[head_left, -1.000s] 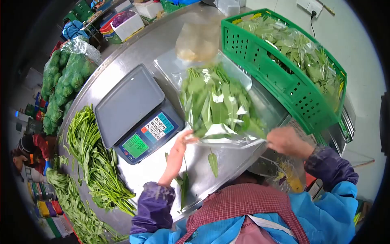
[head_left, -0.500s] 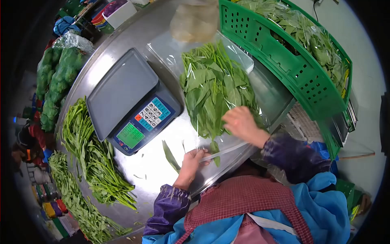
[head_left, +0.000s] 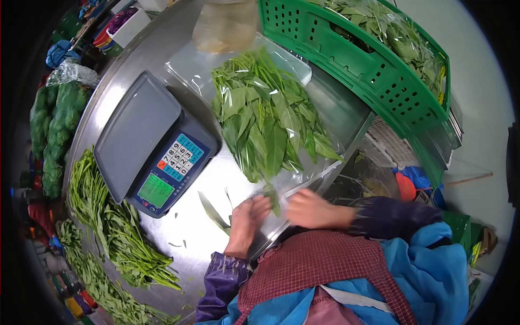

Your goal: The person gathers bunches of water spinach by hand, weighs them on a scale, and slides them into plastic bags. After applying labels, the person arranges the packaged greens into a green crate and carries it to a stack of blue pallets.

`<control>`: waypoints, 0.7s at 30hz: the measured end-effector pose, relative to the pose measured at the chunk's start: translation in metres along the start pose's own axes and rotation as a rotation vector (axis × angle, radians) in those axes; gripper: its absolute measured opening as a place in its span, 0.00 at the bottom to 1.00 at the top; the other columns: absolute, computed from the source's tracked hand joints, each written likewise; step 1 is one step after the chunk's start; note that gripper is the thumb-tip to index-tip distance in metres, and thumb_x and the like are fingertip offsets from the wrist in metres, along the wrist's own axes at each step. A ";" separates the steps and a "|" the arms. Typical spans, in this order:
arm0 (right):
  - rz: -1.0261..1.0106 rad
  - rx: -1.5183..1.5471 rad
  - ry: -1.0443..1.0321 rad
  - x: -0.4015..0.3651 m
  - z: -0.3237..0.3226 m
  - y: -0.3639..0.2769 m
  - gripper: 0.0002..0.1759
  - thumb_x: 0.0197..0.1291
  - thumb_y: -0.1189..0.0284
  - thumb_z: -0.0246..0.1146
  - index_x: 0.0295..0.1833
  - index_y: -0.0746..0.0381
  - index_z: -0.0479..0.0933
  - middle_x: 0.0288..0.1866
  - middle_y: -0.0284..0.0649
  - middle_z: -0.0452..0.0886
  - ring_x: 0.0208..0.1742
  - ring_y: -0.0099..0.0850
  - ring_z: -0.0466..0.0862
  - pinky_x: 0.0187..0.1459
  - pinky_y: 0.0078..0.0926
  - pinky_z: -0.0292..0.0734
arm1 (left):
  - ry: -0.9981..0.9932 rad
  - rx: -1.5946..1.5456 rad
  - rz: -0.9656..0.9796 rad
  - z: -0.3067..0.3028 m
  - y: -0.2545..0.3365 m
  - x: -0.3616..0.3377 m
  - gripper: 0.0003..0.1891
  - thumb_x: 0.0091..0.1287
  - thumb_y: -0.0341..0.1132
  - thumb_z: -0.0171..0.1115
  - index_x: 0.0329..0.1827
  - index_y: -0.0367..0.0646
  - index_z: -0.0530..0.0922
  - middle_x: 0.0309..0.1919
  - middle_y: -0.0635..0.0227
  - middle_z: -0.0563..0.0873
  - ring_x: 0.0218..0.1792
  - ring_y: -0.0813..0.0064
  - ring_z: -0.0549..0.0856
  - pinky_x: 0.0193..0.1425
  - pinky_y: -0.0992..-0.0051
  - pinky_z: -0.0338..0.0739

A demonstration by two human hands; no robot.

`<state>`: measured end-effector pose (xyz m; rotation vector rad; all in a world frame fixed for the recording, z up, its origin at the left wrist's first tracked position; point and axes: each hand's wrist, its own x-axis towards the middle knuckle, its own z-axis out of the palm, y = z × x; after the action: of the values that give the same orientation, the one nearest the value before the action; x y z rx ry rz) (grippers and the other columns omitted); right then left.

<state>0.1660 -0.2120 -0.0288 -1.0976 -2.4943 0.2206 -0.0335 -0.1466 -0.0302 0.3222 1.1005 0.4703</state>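
A clear plastic bag [head_left: 295, 176] of leafy green stems [head_left: 265, 114] lies on the metal table, its mouth toward me. My right hand [head_left: 313, 210], slightly blurred, has its fingers curled on the edge of the bag's mouth. Beside it, my left hand [head_left: 247, 223] is held near the bag's mouth with fingers stretched out, and I see nothing held in it. Between the hands a leaf [head_left: 272, 200] pokes out of the bag. One loose leaf [head_left: 213, 213] lies just left of my left hand.
Left of the bag stands a digital scale [head_left: 157, 146] with a lit green display. Loose greens [head_left: 124, 233] are heaped along the table's left edge. A green crate [head_left: 346, 65] with bagged greens stands at the upper right. Beyond the table are net sacks of round green produce [head_left: 57, 124].
My right hand has come down from the leaves to the bag's mouth. My left hand has let go of the bag's edge and its fingers have straightened. The view has shifted slightly right.
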 end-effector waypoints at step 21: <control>-0.011 0.057 -0.226 -0.054 -0.052 0.167 0.09 0.52 0.69 0.56 0.37 0.61 0.70 0.43 0.35 0.77 0.44 0.33 0.78 0.45 0.30 0.71 | -0.232 1.767 1.060 -0.029 0.051 0.032 0.19 0.67 0.43 0.47 0.56 0.45 0.73 0.50 0.65 0.79 0.56 0.67 0.75 0.62 0.62 0.63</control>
<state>0.3326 -0.1390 -0.0479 -1.0889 -2.6715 0.4321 -0.0588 -0.0864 -0.0430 2.5024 0.7577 0.2101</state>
